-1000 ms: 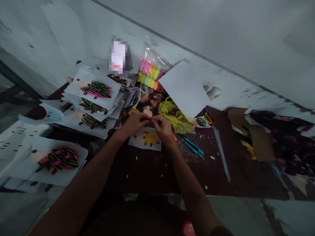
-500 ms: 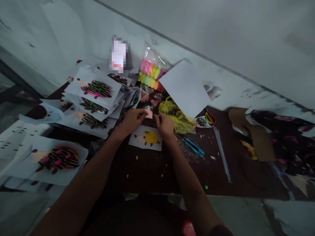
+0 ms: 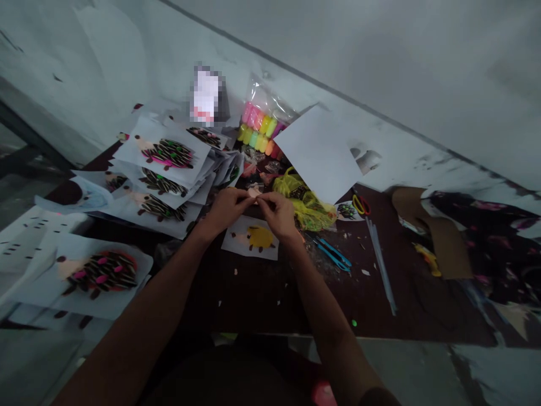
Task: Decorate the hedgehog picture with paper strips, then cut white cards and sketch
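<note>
My left hand [image 3: 228,208] and my right hand [image 3: 279,213] meet fingertip to fingertip above the table. Both are closed in a pinch at a pale pink piece of modelling clay [image 3: 254,192], partly hidden by the fingers. Just below them lies a small white card [image 3: 236,247] with a yellow hedgehog figure [image 3: 260,238] that has a pale face and dark feet. Beside my right hand rests a crumpled yellow net-like plastic bag [image 3: 310,208].
Stacked hedgehog pictures [image 3: 164,152] fill the left side. Behind stand a clear bag of coloured clay [image 3: 262,127] and a white sheet [image 3: 319,155]. To the right lie a blue cutter [image 3: 333,254], scissors [image 3: 361,204], clear sticks [image 3: 382,270] and brown cardboard [image 3: 448,242].
My right hand has moved left and up so its fingertips now meet those of my left hand at the pink clay. More of the clay is covered. The card stays in place.
</note>
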`<act>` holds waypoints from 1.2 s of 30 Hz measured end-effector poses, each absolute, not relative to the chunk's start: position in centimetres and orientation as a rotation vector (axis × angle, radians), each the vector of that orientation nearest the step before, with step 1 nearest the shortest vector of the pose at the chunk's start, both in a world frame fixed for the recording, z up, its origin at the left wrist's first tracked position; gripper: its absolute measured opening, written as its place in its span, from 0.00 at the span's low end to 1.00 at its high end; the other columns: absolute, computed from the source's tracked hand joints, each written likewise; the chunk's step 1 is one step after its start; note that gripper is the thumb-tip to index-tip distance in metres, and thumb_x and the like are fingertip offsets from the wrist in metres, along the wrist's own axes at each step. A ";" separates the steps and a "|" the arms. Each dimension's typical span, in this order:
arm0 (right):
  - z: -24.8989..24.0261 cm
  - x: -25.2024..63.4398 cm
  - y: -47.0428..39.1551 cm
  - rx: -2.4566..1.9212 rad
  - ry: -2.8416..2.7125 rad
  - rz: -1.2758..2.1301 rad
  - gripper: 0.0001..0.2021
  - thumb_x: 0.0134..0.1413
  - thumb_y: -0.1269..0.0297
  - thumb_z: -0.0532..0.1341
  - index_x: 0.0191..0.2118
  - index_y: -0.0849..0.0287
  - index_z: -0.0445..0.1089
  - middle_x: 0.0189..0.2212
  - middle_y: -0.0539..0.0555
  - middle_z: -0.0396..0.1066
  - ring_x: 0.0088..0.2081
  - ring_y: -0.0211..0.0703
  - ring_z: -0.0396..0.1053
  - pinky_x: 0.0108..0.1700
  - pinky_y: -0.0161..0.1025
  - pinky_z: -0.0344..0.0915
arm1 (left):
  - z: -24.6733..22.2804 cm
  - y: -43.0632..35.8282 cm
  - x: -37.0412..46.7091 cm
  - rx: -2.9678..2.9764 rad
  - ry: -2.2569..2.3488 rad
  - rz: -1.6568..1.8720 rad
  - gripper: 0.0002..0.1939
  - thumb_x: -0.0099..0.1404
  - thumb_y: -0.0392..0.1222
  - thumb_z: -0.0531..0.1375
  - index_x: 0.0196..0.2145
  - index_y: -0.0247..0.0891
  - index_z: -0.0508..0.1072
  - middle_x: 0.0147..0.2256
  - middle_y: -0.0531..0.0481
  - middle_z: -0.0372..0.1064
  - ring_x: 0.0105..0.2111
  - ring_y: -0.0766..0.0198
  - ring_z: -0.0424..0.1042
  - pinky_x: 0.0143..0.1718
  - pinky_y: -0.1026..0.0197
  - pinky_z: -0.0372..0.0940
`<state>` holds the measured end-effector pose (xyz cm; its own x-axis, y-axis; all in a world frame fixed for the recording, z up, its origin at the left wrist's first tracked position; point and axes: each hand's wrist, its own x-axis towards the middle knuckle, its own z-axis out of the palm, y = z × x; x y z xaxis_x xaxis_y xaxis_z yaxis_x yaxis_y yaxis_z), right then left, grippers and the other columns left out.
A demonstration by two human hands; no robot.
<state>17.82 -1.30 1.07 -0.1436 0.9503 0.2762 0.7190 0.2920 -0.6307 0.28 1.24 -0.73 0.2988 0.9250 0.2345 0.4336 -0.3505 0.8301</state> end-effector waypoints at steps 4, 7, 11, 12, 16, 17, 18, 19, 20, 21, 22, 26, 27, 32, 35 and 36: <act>0.9 17.5 -1.5 -1.373 -1.889 0.638 0.13 0.64 0.67 0.58 0.46 0.57 0.80 0.42 0.56 0.78 0.43 0.43 0.75 0.49 0.40 0.70 | -0.6 1.1 0.3 1.879 1.202 0.978 0.17 0.65 0.48 0.58 0.26 0.35 0.78 0.22 0.52 0.70 0.25 0.65 0.63 0.29 0.62 0.54; 0.6 17.6 -1.3 -1.336 -1.793 0.769 0.11 0.63 0.64 0.60 0.42 0.56 0.81 0.40 0.55 0.80 0.43 0.43 0.75 0.49 0.40 0.70 | -0.4 1.0 0.2 1.841 1.244 0.984 0.16 0.62 0.50 0.61 0.24 0.35 0.78 0.22 0.52 0.71 0.25 0.66 0.65 0.28 0.62 0.55; 0.1 18.2 -1.2 -1.270 -1.543 0.987 0.11 0.55 0.54 0.67 0.36 0.56 0.81 0.30 0.51 0.78 0.32 0.41 0.73 0.36 0.37 0.71 | 0.0 0.7 0.2 1.707 1.182 1.021 0.16 0.60 0.52 0.64 0.27 0.35 0.79 0.22 0.52 0.72 0.24 0.67 0.65 0.26 0.64 0.57; 0.0 18.3 -1.2 -1.267 -1.483 1.028 0.12 0.53 0.53 0.68 0.35 0.56 0.81 0.27 0.50 0.77 0.28 0.39 0.71 0.32 0.36 0.69 | 0.1 0.6 0.2 1.659 1.156 1.028 0.16 0.60 0.52 0.63 0.28 0.35 0.80 0.21 0.53 0.70 0.22 0.67 0.64 0.24 0.65 0.56; -0.3 18.4 -1.3 -1.257 -1.416 1.086 0.12 0.49 0.53 0.69 0.33 0.57 0.80 0.25 0.49 0.75 0.25 0.36 0.66 0.29 0.34 0.66 | 0.4 0.6 0.2 1.527 1.054 1.008 0.15 0.60 0.51 0.64 0.29 0.34 0.79 0.18 0.54 0.66 0.19 0.69 0.61 0.21 0.66 0.55; -0.3 18.4 -1.3 -1.263 -1.421 1.055 0.11 0.49 0.54 0.69 0.34 0.57 0.79 0.26 0.49 0.75 0.26 0.37 0.67 0.31 0.35 0.66 | 0.3 0.7 0.2 1.513 1.036 1.008 0.15 0.60 0.50 0.64 0.30 0.34 0.79 0.19 0.54 0.66 0.19 0.69 0.62 0.21 0.66 0.56; -0.3 18.4 -1.2 -1.279 -1.425 0.999 0.11 0.50 0.55 0.68 0.34 0.57 0.78 0.27 0.49 0.75 0.27 0.37 0.68 0.32 0.35 0.67 | 0.3 0.7 0.2 1.498 1.024 1.013 0.15 0.60 0.50 0.63 0.31 0.34 0.79 0.20 0.54 0.67 0.19 0.69 0.63 0.22 0.66 0.57; -0.2 18.4 -1.1 -1.307 -1.428 0.920 0.11 0.51 0.56 0.67 0.36 0.58 0.78 0.27 0.49 0.75 0.28 0.38 0.69 0.34 0.36 0.67 | 0.2 0.8 0.2 1.480 1.016 1.023 0.14 0.62 0.49 0.62 0.33 0.34 0.80 0.21 0.53 0.69 0.20 0.69 0.64 0.23 0.66 0.59; -0.2 18.4 -1.0 -1.347 -1.439 0.831 0.10 0.54 0.57 0.65 0.37 0.58 0.77 0.28 0.49 0.75 0.29 0.39 0.69 0.35 0.36 0.67 | 0.1 0.9 0.2 1.460 1.012 1.037 0.14 0.63 0.48 0.61 0.35 0.33 0.80 0.23 0.53 0.71 0.21 0.69 0.65 0.24 0.66 0.61; -0.1 18.4 -0.9 -1.400 -1.462 0.742 0.10 0.56 0.57 0.63 0.38 0.58 0.77 0.27 0.49 0.75 0.29 0.39 0.70 0.36 0.36 0.67 | 0.0 1.0 0.2 1.444 1.009 1.048 0.14 0.64 0.46 0.60 0.38 0.33 0.80 0.25 0.52 0.72 0.22 0.69 0.67 0.26 0.65 0.63; 0.0 18.6 -0.9 -1.469 -1.499 0.656 0.10 0.59 0.58 0.61 0.38 0.58 0.76 0.27 0.49 0.74 0.29 0.40 0.70 0.37 0.36 0.67 | -0.1 1.0 0.2 1.433 1.005 1.056 0.14 0.64 0.44 0.60 0.41 0.33 0.80 0.27 0.51 0.74 0.23 0.68 0.68 0.27 0.65 0.64; 0.8 19.1 -1.0 -1.719 -1.716 0.363 0.11 0.64 0.61 0.58 0.39 0.58 0.77 0.30 0.52 0.77 0.31 0.43 0.71 0.41 0.39 0.67 | -0.5 1.1 0.4 1.392 0.993 1.047 0.13 0.62 0.39 0.61 0.44 0.33 0.76 0.31 0.48 0.78 0.24 0.67 0.71 0.29 0.63 0.68; 0.9 19.2 -1.1 -1.721 -1.766 0.317 0.10 0.63 0.63 0.59 0.42 0.58 0.77 0.34 0.54 0.78 0.34 0.44 0.73 0.43 0.40 0.67 | -0.5 1.0 0.4 1.382 0.994 1.033 0.11 0.62 0.40 0.62 0.42 0.33 0.75 0.31 0.47 0.78 0.23 0.67 0.71 0.28 0.63 0.68; 1.1 18.9 -2.1 -1.499 -1.847 0.404 0.09 0.63 0.63 0.60 0.40 0.58 0.78 0.39 0.56 0.78 0.40 0.44 0.74 0.46 0.39 0.69 | -0.1 0.7 0.4 1.459 1.004 0.994 0.13 0.62 0.48 0.63 0.30 0.35 0.75 0.23 0.53 0.70 0.19 0.69 0.65 0.23 0.65 0.60; 0.9 18.5 -2.7 -1.377 -1.798 0.502 0.08 0.61 0.61 0.63 0.40 0.57 0.79 0.37 0.54 0.78 0.37 0.42 0.73 0.43 0.37 0.69 | 0.4 0.6 0.3 1.514 0.989 0.997 0.15 0.60 0.50 0.64 0.29 0.34 0.77 0.20 0.54 0.67 0.20 0.68 0.64 0.23 0.65 0.59; 0.8 18.4 -2.9 -1.343 -1.787 0.526 0.08 0.60 0.61 0.64 0.39 0.57 0.79 0.37 0.54 0.78 0.37 0.42 0.73 0.42 0.37 0.70 | 0.5 0.6 0.3 1.524 0.974 0.993 0.15 0.60 0.51 0.64 0.29 0.34 0.77 0.21 0.54 0.68 0.21 0.68 0.64 0.24 0.65 0.59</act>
